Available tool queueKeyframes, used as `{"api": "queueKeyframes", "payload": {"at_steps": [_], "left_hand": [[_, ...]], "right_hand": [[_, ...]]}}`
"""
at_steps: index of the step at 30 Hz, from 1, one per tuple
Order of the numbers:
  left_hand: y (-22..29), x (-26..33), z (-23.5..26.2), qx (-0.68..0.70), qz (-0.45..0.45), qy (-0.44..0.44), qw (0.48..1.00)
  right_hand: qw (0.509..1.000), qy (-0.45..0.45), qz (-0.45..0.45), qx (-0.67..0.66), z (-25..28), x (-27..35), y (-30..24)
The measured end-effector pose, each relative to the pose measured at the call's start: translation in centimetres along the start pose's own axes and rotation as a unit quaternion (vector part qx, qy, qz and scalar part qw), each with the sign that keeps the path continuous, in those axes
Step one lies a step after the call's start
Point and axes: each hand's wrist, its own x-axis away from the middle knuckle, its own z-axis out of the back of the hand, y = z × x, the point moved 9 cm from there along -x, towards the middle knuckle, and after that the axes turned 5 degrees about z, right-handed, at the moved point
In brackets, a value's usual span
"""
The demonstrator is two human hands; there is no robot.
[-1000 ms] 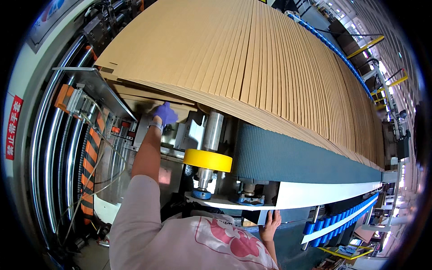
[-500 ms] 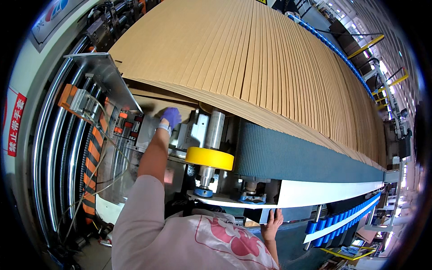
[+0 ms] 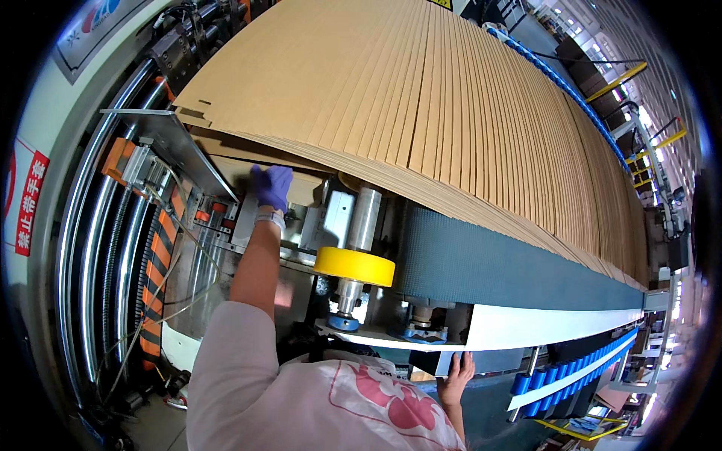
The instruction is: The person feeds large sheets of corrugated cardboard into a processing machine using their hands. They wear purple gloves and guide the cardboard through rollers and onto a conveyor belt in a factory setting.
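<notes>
The purple-gloved left hand [image 3: 271,186] is at a low cardboard sheet [image 3: 307,188]; whether its fingers grip, I cannot tell. The right hand [image 3: 455,378], fingers outstretched, rests at a dark panel [image 3: 492,362]. Around the left hand, overlapping cardboard sheets [image 3: 421,105] overhang from twelve to three o'clock; a metal plate [image 3: 180,146] walls off ten, a metal roller [image 3: 365,214] and yellow wheel [image 3: 353,267] crowd four, a striped strip [image 3: 158,263] stands at eight.

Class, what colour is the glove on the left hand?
Purple; the glove shows best in the head view.
</notes>
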Motion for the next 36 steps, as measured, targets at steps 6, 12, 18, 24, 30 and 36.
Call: {"api": "queueKeyframes", "payload": {"at_steps": [6,12,18,24,30,36], "left_hand": [[4.8,-2.5,1.7,-0.021,-0.096,0.016,0.995],[3.5,3.7,-6.9,0.227,0.014,-0.024,0.973],[9.4,2.8,1.1,-0.605,-0.294,0.086,0.735],[-3.2,1.9,2.3,0.264,0.145,0.119,0.946],[4.4,0.7,3.3,-0.084,0.079,0.055,0.992],[4.8,6.3,-4.6,-0.111,0.153,-0.177,0.966]], "right_hand": [[1.0,0.006,0.019,-0.013,0.5,-0.5,-0.6],[1.0,-0.002,-0.006,-0.01,0.7,0.1,-0.1],[1.0,0.014,-0.003,0.009,0.5,0.0,-0.3],[0.999,0.014,0.031,-0.008,0.4,-0.5,-0.5],[1.0,0.003,0.031,0.006,0.3,-0.3,-0.6],[1.0,-0.008,-0.004,0.001,0.6,-0.3,-0.8]]}}
